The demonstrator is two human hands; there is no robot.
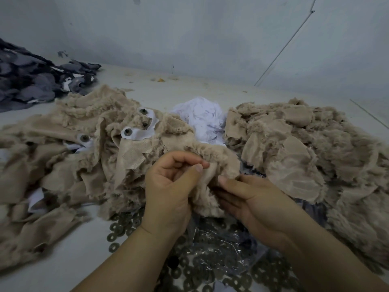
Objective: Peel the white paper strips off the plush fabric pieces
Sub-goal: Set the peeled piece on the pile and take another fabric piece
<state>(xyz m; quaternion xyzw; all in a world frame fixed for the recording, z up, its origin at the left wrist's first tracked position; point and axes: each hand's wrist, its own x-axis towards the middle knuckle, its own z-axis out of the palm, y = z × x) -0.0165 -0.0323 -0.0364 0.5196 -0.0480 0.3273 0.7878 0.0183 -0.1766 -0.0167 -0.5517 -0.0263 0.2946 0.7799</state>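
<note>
Both hands hold one beige plush fabric piece (212, 163) at the middle of the table. My left hand (170, 186) pinches its upper edge between thumb and curled fingers. My right hand (250, 199) grips the piece from the right, thumb on top and fingers underneath. No white strip shows on this piece. To the left lies a heap of plush pieces (69, 157), some with white paper strips (139, 131) and dark round eyes. On the right, another heap of plush pieces (305, 148) shows no strips. Crumpled white paper (202, 119) is piled behind.
Several dark metal washers (210, 268) and a clear plastic bag lie near my forearms. A heap of grey fabric pieces (31, 81) sits at the far left. A pale wall (210, 39) closes the back of the white table (84, 260).
</note>
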